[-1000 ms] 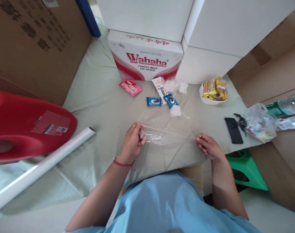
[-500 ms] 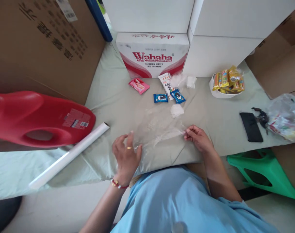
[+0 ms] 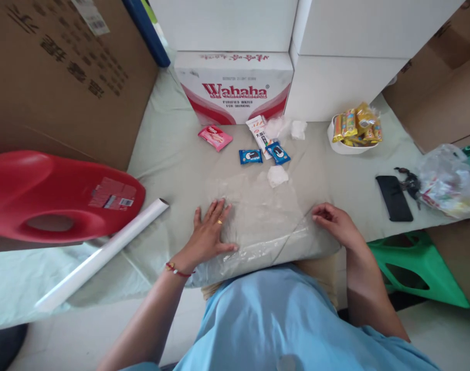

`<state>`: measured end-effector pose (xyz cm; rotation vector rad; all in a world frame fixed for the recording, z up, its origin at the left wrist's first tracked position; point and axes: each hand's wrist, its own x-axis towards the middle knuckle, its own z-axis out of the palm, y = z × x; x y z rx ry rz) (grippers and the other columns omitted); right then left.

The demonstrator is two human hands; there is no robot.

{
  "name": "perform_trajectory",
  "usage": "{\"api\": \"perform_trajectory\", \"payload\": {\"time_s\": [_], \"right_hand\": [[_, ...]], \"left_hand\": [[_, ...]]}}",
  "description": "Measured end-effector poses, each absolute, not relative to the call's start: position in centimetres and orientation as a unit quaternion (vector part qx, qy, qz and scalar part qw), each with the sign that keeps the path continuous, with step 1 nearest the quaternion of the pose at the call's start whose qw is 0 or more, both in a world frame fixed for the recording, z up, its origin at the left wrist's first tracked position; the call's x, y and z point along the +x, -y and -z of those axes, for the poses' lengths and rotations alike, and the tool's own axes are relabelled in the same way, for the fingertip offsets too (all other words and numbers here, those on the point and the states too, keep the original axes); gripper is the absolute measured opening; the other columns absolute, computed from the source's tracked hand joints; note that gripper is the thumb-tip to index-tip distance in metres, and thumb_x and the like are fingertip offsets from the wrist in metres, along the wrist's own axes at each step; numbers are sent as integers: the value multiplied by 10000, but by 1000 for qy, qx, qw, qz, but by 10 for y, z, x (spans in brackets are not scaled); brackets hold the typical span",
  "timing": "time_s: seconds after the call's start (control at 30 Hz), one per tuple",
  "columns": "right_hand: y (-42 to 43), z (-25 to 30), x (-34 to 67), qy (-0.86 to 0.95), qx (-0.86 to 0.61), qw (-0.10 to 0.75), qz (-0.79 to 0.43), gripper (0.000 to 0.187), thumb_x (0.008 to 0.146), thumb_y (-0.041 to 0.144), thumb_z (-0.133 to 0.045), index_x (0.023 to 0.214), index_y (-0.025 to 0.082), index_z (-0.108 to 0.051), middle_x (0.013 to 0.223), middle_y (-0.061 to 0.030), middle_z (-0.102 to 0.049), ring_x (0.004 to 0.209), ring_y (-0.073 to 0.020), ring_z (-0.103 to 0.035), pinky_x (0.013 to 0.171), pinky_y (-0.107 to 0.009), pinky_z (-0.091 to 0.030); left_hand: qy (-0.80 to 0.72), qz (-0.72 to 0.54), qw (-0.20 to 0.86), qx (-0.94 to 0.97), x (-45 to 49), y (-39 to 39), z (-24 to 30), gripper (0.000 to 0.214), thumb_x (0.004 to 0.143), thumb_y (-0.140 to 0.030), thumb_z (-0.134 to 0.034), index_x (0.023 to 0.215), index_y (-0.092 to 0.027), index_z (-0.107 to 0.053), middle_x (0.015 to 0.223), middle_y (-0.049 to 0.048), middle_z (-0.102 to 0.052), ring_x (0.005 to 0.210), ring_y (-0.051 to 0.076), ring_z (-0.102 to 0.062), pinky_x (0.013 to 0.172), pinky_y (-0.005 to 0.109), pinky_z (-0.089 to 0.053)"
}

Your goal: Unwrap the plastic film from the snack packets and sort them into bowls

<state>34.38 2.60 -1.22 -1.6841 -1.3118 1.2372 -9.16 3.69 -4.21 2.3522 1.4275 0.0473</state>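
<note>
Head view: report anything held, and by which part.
Left hand: nothing, spread on clear plastic. Right hand: cannot tell whether it pinches the plastic's edge.

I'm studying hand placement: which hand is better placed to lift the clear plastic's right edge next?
Probably the right hand: it is curled near that edge of the clear plastic. The left hand lies spread at the opposite side.

- on my feed i see a table (image 3: 354, 226) draped in creased, pale green cloth (image 3: 157, 134)
- behind it i make out large white blocks (image 3: 350, 82), boxes or cabinets, i can't tell which
- a tall cardboard box (image 3: 76, 113) stands left, more cardboard (image 3: 447, 93) right
- below, i get pale floor (image 3: 84, 330) and a green stool (image 3: 443, 286)
- the light reaches me soft
</note>
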Motion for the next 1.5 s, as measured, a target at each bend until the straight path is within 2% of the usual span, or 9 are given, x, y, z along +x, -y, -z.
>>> {"api": "perform_trajectory", "payload": {"time_s": [0.17, 0.33, 0.53, 0.63, 0.77, 0.9, 1.23, 1.37, 1.5], "right_hand": [[-49, -18, 300, 599, -592, 377, -386, 186, 904, 437, -750, 980, 267, -748, 940, -47, -735, 825, -208, -666, 775, -357, -536], [-60, -20, 238, 763, -387, 234, -462, 183, 935, 398, -714, 1051, 276, -788, 1064, -72, -764, 962, -246, -700, 881, -395, -564], [-116, -15, 232, 790, -413, 180, -416, 213, 1011, 328, -587, 1001, 246, -783, 887, -25, -759, 790, -189, -667, 788, -311, -525], [-178, -20, 217, 818, -489, 160, -256, 227, 970, 208, -589, 1111, 200, -767, 1077, -85, -763, 932, -216, -683, 888, -337, -516], [-244, -19, 177, 836, -526, 64, -142, 569, 927, 236, -709, 1481, 181, -592, 1497, -168, -587, 1252, -293, -631, 985, -365, -509], [-250, -14, 155, 838, -532, -26, -123, 498, 939, 278, -706, 1425, 189, -638, 1372, -157, -655, 1180, -306, -669, 921, -357, -523], [-238, -19, 221, 700, -711, 53, -41, 458, 985, 465, -616, 1353, 197, -667, 1221, -162, -704, 1156, -352, -616, 896, -415, -496], [-241, 1, 225, 721, -691, 26, -30, 583, 951, 525, -663, 1425, 187, -626, 1327, -200, -651, 1262, -412, -521, 985, -497, -474], [-241, 12, 231, 725, -686, 48, -42, 607, 920, 407, -696, 1472, 175, -596, 1474, -220, -533, 1234, -386, -559, 1043, -489, -468]], "left_hand": [[-504, -7, 197, 841, -89, -37, 39, 1081, 845, -769, -678, 1703, -256, -266, 1783, 225, -149, 1649, 461, -163, 1250, 782, -47], [-552, -64, 177, 812, -80, -31, 41, 577, 1113, -461, -280, 1658, -305, -385, 1755, 114, -324, 1633, 315, -297, 1300, 693, -77], [-568, -78, 120, 811, -66, -22, 41, 601, 1091, -437, -385, 1665, -259, -376, 1739, 110, -344, 1613, 339, -340, 1310, 697, -67], [-565, -74, 101, 816, -66, -21, 40, 601, 1093, -439, -386, 1664, -251, -378, 1738, 95, -350, 1609, 332, -351, 1320, 687, -91], [-561, -75, 89, 820, -68, -21, 42, 593, 1096, -446, -391, 1659, -261, -388, 1730, 84, -368, 1602, 320, -368, 1328, 676, -102], [-562, -91, 94, 817, -69, -21, 43, 587, 1089, -439, -420, 1652, -274, -403, 1720, 77, -393, 1588, 319, -393, 1329, 669, -128], [-562, -113, 110, 812, -70, -21, 43, 565, 1078, -434, -457, 1612, -248, -475, 1704, 88, -425, 1577, 328, -409, 1330, 672, -137], [-566, -107, 109, 810, -69, -21, 43, 550, 1083, -434, -453, 1595, -238, -495, 1702, 88, -428, 1578, 319, -407, 1328, 664, -155], [-569, -106, 110, 808, -68, -20, 41, 541, 1084, -429, -451, 1587, -239, -504, 1700, 86, -437, 1577, 313, -410, 1322, 660, -190]]}}
